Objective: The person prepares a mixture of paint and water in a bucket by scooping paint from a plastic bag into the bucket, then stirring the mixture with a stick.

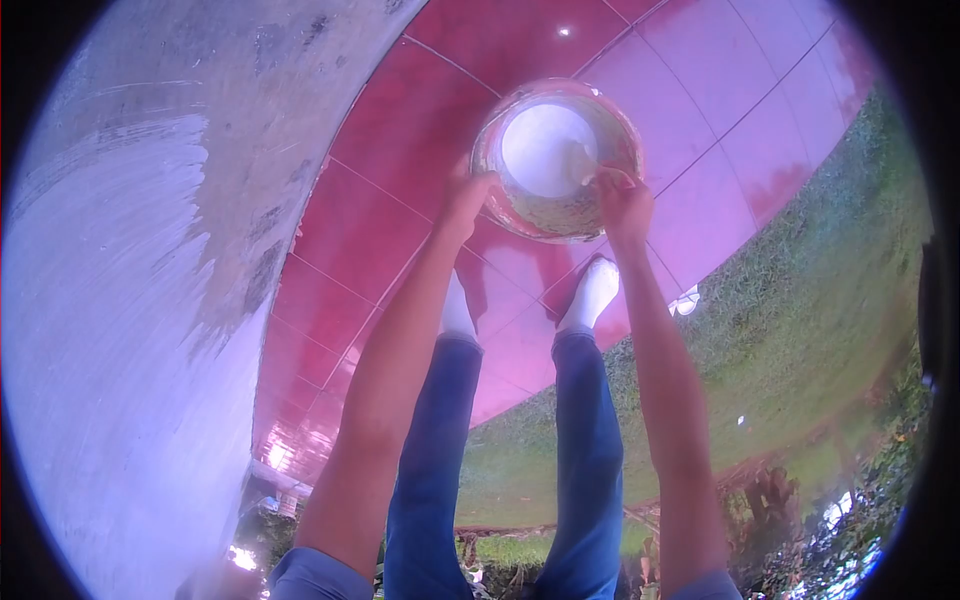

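A round bucket with white paint inside stands in front of my feet, its wall smeared with paint. My left hand is closed on the bucket's left rim. At the right rim, my right hand is closed around the handle of a paintbrush. The brush's whitish head reaches over the paint, and its tip looks dipped in it. Most of the handle is hidden by my fingers.
Red tiles cover the floor beneath the bucket. On the left rises a grey wall, with fresh white paint over part of it. Grass borders the tiles on the right. My foot is close below the bucket.
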The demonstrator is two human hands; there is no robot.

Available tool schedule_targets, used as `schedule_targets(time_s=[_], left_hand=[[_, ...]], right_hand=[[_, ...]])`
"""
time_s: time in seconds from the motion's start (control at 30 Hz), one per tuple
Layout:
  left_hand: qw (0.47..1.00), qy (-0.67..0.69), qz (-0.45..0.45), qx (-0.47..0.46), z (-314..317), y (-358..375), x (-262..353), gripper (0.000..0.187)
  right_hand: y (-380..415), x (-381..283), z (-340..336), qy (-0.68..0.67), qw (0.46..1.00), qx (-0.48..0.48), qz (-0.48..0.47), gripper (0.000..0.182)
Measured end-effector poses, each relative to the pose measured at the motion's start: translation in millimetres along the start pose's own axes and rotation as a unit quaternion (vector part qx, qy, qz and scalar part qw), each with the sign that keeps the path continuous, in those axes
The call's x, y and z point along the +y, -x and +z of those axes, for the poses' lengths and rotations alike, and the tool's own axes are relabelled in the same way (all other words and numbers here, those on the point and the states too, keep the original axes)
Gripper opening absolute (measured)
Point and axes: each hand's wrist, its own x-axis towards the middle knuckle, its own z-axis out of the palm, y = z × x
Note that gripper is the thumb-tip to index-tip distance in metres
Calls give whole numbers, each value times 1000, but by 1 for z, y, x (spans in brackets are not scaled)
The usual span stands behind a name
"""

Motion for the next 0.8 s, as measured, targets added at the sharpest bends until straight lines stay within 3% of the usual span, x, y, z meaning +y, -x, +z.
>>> schedule_targets(time_s=[0.2, 0.27, 0.3, 0.33, 0.37, 0.4, 0.47, 0.57, 0.67, 0.73, 0.8], left_hand=[[999, -28, -21, -12, -8, 0, -4, 32], [999, -35, -22, -27, -12, 0, -3, 31], [998, -42, -27, -42, -12, 3, 1, 31], [998, -44, -27, -42, -13, 7, 5, 31], [996, -79, -31, -17, -15, 14, 9, 38], [993, -114, -36, 6, -18, 23, 15, 46], [991, -127, -20, 19, -29, 41, 18, 51], [989, -145, 4, 4, -55, 81, 33, 57], [991, -124, -2, -59, -93, 119, 35, 48], [966, -225, 103, -71, -114, 147, 41, 40], [959, -253, 108, -67, -132, 178, 61, 39]], right_hand=[[-5, 16, 35, 45, 999, 7, -26, 32], [-7, 20, 39, -36, 993, -40, 107, 30], [-5, 22, 40, -37, 992, -41, 109, 30], [-1, 23, 38, -127, 983, -35, 125, 31], [5, 24, 36, -216, 966, -28, 139, 32], [11, 25, 31, -219, 965, -27, 140, 32], [20, 24, 17, -395, 889, -25, 229, 35], [36, 22, -6, -449, 868, -18, 213, 36], [48, 20, -20, -414, 891, 25, 183, 33], [54, 20, -26, -399, 898, 44, 181, 33], [60, 5, -29, -380, 904, 67, 187, 32]])
